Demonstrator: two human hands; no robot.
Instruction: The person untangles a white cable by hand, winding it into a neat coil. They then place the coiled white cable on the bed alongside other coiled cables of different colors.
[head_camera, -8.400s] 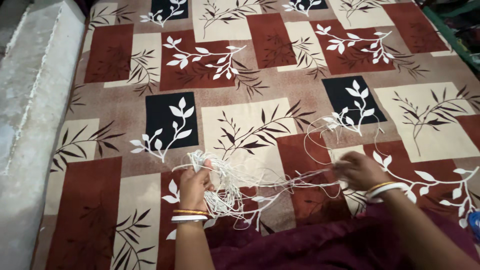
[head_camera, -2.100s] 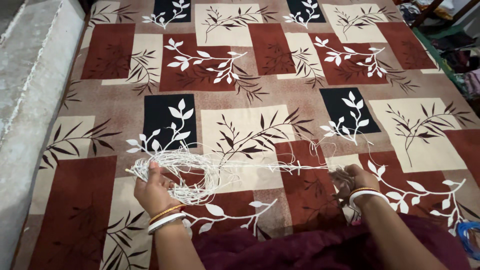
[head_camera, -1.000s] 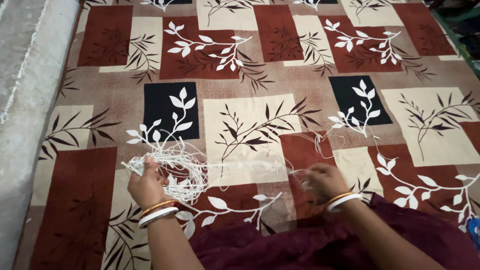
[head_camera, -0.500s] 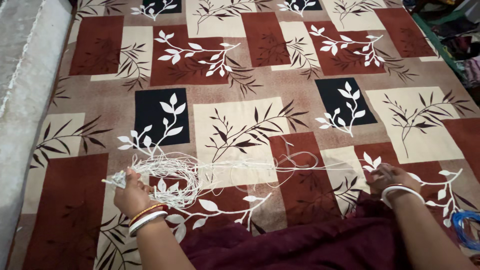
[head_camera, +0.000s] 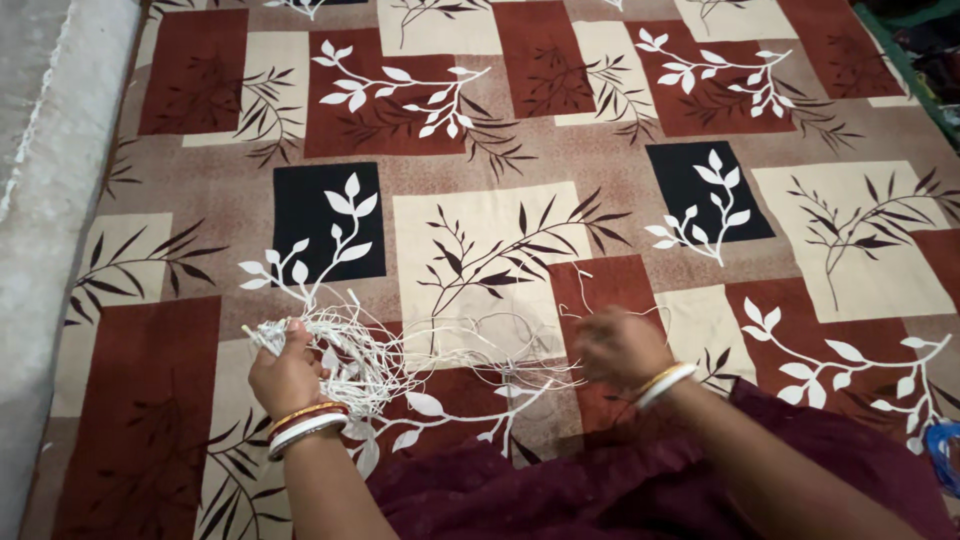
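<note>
1. Left hand clenched on coiled white string, above patterned bedsheet.
2. Right hand, blurred, apparently pinching loose strands.
3. String likely light, limp, tangle-prone; best gripped at the coil.

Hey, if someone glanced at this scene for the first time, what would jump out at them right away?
First, the tangle of white string low in the middle, bunched in the left hand with loose strands running across to the blurred right hand. Next, the bold patchwork bedsheet beneath, in maroon, cream and black blocks with leaf sprigs. White and gold bangles ring both wrists.
</note>
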